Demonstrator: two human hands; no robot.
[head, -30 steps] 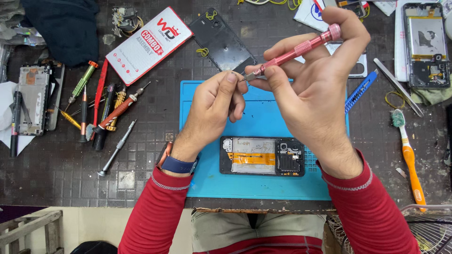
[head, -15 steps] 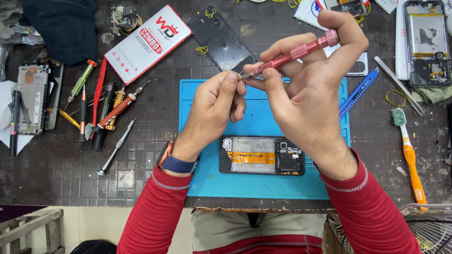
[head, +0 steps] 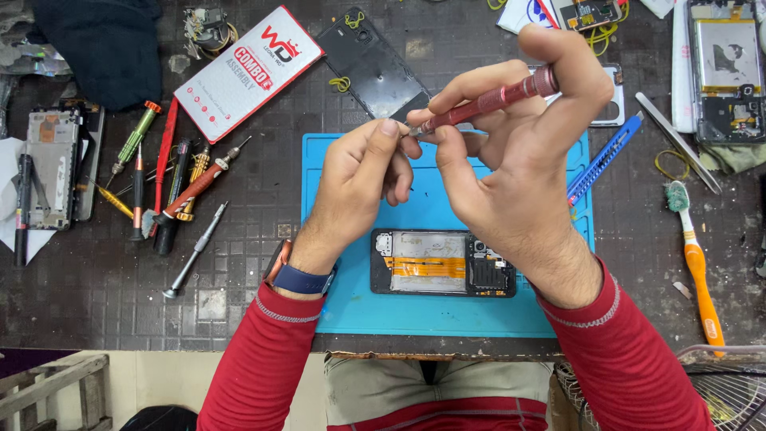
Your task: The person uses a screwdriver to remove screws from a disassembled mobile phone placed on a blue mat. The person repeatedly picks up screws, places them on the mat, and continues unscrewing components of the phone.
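Observation:
My right hand (head: 519, 168) holds a red-pink precision screwdriver (head: 487, 100) raised above the blue work mat (head: 447, 311), its tip pointing left. The thumb and fingers of my left hand (head: 363, 172) pinch at that tip. Below both hands, an opened phone (head: 443, 262) lies flat on the mat, with an orange flex cable and circuit board showing inside. Both wrists wear red sleeves, and a watch sits on the left wrist.
Several screwdrivers (head: 171, 187) lie left of the mat, beside a disassembled phone frame (head: 52, 168). A white and red box (head: 247, 68) and a black back cover (head: 375, 64) sit at the back. A blue cutter (head: 606, 156), tweezers (head: 678, 144), an orange toothbrush (head: 694, 255) and another open phone (head: 726, 68) lie right.
Both hands have stayed raised over the mat, shifting only slightly. The left fingers remain pinched at the screwdriver tip.

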